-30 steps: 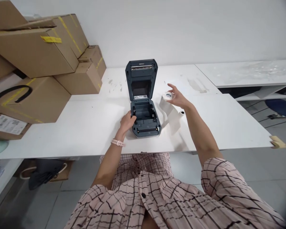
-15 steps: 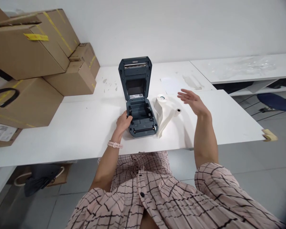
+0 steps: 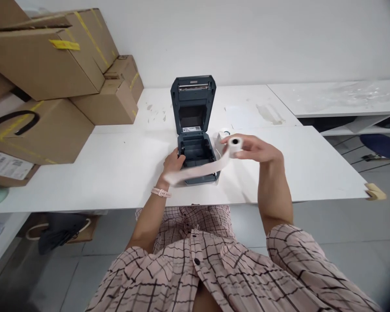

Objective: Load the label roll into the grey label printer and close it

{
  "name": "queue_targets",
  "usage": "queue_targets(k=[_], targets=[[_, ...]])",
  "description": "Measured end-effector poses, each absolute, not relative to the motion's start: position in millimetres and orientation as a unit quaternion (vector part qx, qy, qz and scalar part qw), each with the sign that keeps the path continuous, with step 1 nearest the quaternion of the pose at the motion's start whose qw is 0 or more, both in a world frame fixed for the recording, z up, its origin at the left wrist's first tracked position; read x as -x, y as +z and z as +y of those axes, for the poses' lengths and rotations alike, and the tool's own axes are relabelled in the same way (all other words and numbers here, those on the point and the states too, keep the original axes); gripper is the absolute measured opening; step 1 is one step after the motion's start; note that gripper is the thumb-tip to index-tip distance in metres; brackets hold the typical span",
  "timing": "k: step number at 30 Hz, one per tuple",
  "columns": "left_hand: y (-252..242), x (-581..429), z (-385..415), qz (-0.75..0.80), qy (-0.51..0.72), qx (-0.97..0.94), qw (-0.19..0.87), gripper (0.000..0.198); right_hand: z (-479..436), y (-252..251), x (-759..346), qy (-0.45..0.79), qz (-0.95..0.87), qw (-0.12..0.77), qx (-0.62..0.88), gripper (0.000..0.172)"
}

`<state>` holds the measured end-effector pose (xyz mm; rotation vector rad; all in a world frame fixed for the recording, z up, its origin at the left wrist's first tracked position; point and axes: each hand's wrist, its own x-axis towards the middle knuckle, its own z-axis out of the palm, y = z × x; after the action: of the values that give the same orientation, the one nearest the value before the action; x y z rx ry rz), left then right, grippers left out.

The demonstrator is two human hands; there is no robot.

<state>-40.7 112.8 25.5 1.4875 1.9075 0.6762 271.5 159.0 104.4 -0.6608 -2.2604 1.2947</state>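
Note:
A dark label printer [image 3: 195,108] stands on the white table with its lid raised and its roll bay uncovered. My left hand [image 3: 174,161] grips the printer's left side, thumb over the edge. Just right of the printer, my right hand [image 3: 258,148] holds a small white paper roll [image 3: 235,149] above the table, its black core facing me. A loose strip of paper [image 3: 201,170] trails from the roll leftward across the front of the printer, slightly blurred. Behind my right hand lies a larger white roll [image 3: 223,136], partly hidden.
Cardboard boxes [image 3: 52,65] are stacked on the table's left side against the wall. Clear plastic wrap [image 3: 347,93] lies on the back right table. A tan corner guard [image 3: 375,191] covers the table's front right corner. A blue stool [image 3: 381,146] stands beyond on the right.
My right hand has come down and left from its open position and picked up the small paper roll, its strip swinging left. My left hand stays on the printer.

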Motion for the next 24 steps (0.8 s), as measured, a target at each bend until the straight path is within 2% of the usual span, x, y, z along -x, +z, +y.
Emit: queue_targets(k=[3,9,14,18,24], targets=[[24,41,114,0.725,0.245,-0.567,0.303,0.051,171,121,-215,0.400,-0.894,0.071,0.187,0.059],[20,39,110,0.725,0.272,-0.550,0.312,0.051,191,80,-155,0.243,-0.931,-0.033,0.270,0.054],[13,36,109,0.715,0.334,-0.528,0.314,0.058,189,65,-150,0.220,-0.939,-0.038,0.264,0.056],[9,35,110,0.686,0.379,-0.513,0.350,0.063,187,64,-152,0.240,-0.939,-0.006,0.247,0.055],[5,35,111,0.670,0.398,-0.511,0.362,0.063,189,65,-153,0.273,-0.927,-0.027,0.257,0.061]])
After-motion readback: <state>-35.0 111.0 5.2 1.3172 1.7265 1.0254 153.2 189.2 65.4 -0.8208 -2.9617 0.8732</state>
